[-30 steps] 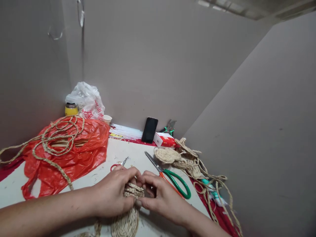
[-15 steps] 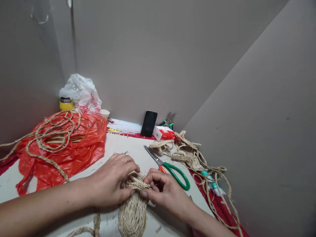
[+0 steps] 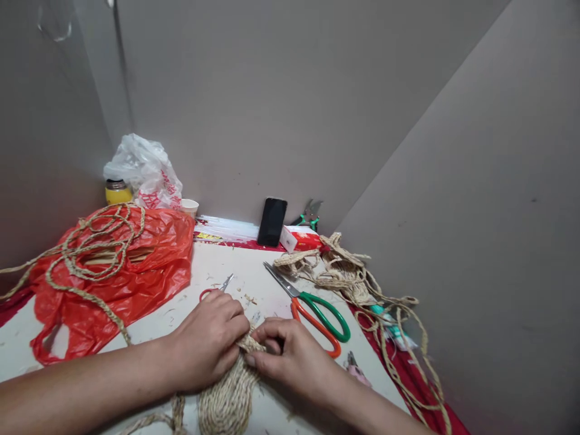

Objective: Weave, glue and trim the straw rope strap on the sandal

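Note:
A woven straw slipper-shaped piece [image 3: 229, 399], made of rows of braided cord, lies at the front of the table under my hands. My left hand [image 3: 208, 338] is curled round its upper end, fingers closed on the straw. Thumb and forefinger of my right hand [image 3: 285, 350] pinch the braid at the same end, close against the left. Much of that upper end is hidden by the hands. Loose braided straw cord [image 3: 177, 414] lies below my left forearm.
Green-and-orange scissors [image 3: 317, 314] rest right of my hands; small scissors [image 3: 222, 285] lie beyond. Pink-handled pliers [image 3: 357, 370] are at right. A red bag [image 3: 158, 266] with coiled cord sits left. A phone [image 3: 272, 222] leans at the wall. Straw pieces [image 3: 344, 272] heap at right.
Both hands and the straw piece have shifted slightly left, and my left hand has closed further over its upper end. The small scissors, orange handle and pink pliers now show more.

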`<control>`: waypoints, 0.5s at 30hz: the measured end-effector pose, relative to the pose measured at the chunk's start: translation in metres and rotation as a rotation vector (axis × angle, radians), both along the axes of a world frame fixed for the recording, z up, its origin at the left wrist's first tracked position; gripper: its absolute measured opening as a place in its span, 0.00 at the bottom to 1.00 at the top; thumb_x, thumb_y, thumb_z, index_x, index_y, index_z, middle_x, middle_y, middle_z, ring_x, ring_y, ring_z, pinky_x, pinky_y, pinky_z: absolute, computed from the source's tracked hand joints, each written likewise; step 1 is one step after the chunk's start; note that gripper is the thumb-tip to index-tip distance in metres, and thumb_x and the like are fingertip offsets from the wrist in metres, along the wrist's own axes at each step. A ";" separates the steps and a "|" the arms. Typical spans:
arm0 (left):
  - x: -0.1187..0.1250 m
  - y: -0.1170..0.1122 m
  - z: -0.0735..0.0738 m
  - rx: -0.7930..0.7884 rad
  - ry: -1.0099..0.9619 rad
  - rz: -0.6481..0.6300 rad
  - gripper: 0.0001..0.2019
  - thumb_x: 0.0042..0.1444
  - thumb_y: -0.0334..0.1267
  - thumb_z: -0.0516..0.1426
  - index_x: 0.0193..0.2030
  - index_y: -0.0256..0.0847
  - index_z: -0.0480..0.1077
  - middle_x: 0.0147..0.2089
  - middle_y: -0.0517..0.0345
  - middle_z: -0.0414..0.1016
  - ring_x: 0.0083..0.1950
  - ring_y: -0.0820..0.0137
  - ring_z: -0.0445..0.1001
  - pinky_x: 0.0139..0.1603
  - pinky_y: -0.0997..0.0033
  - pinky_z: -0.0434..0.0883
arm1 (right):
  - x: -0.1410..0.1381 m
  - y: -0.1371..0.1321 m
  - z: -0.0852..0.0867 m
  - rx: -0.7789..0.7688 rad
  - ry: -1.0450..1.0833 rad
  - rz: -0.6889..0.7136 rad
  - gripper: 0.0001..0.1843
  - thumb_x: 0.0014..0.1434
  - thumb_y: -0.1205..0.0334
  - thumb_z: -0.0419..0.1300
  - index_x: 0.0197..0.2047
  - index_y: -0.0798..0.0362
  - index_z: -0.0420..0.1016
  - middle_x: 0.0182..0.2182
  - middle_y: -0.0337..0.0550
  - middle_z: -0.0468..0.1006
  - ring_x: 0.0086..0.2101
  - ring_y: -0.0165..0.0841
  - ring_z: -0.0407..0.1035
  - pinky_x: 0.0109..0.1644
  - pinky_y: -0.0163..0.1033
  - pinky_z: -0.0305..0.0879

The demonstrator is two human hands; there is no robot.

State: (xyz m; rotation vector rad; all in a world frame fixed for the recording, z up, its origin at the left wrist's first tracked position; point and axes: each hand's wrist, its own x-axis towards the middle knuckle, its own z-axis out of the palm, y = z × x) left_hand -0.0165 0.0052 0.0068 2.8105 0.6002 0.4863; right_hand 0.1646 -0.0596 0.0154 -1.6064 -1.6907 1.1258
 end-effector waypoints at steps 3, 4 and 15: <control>-0.001 -0.005 0.008 -0.086 0.028 0.009 0.08 0.46 0.29 0.55 0.36 0.39 0.68 0.39 0.52 0.71 0.42 0.63 0.66 0.47 0.59 0.64 | -0.002 0.000 -0.004 0.005 -0.018 0.011 0.15 0.45 0.70 0.57 0.18 0.51 0.53 0.18 0.28 0.48 0.23 0.26 0.45 0.25 0.35 0.40; -0.002 -0.005 0.014 -0.149 0.033 0.006 0.11 0.45 0.30 0.57 0.39 0.39 0.69 0.40 0.52 0.72 0.43 0.62 0.67 0.48 0.59 0.65 | -0.002 0.001 -0.004 -0.013 0.004 0.003 0.13 0.44 0.70 0.56 0.18 0.51 0.54 0.18 0.28 0.48 0.22 0.26 0.45 0.25 0.34 0.40; 0.000 0.146 0.082 -0.152 0.026 0.670 0.16 0.62 0.41 0.55 0.54 0.38 0.66 0.54 0.49 0.70 0.49 0.63 0.72 0.48 0.56 0.72 | 0.004 -0.003 -0.001 -0.099 0.079 -0.035 0.09 0.42 0.64 0.59 0.19 0.50 0.60 0.16 0.28 0.49 0.20 0.26 0.44 0.25 0.35 0.40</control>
